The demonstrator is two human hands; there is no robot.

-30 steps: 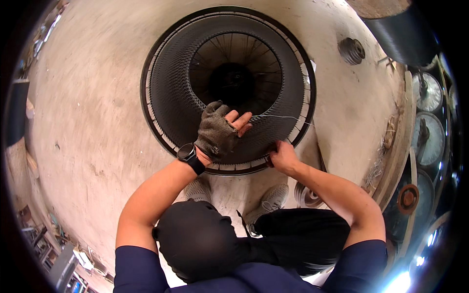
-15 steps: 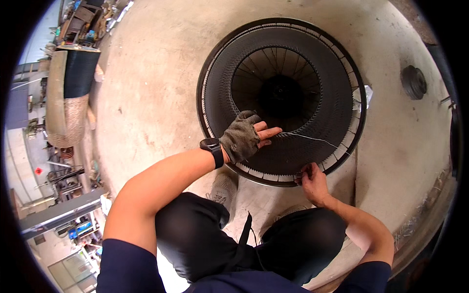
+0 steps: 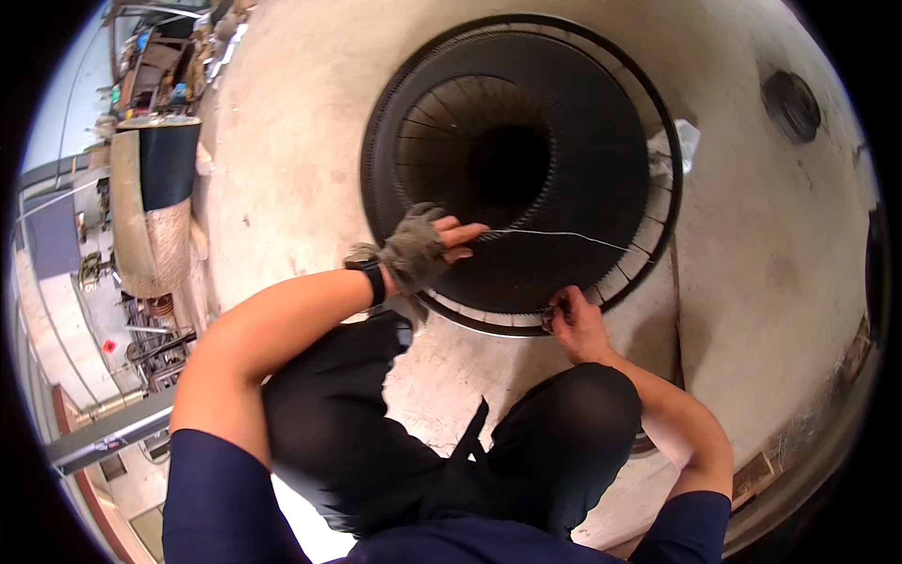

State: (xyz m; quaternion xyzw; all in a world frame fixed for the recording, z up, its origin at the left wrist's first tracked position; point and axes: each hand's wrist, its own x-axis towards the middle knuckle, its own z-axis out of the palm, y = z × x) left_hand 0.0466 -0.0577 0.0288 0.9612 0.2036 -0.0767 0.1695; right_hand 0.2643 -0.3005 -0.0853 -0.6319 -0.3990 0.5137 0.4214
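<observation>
A large black ringed coil (image 3: 601, 160) with toothed edges lies inside a dark round rim (image 3: 675, 207) with thin spokes, on the floor before me. My left hand (image 3: 423, 249), in a grey-green fingerless glove, rests over the coil's near left part. Its bare fingers are stretched out, the fingertips by the end of a thin pale wire (image 3: 564, 233) that crosses the coil to the right. My right hand (image 3: 576, 324) is bare and closed at the near edge of the rim. Its fingers pinch something small and dark that I cannot make out.
A crumpled white plastic piece (image 3: 681, 146) shows at the rim's right side. Farther right stands a dark round part (image 3: 791, 106). At the left lies a large roll (image 3: 155, 207) in black and tan, near cluttered shelving. My knees flank the near edge.
The view has shifted, so the coil sits farther up and left. Its central opening appears displaced leftward within the rim. Both hands keep nearly the same places on it.
</observation>
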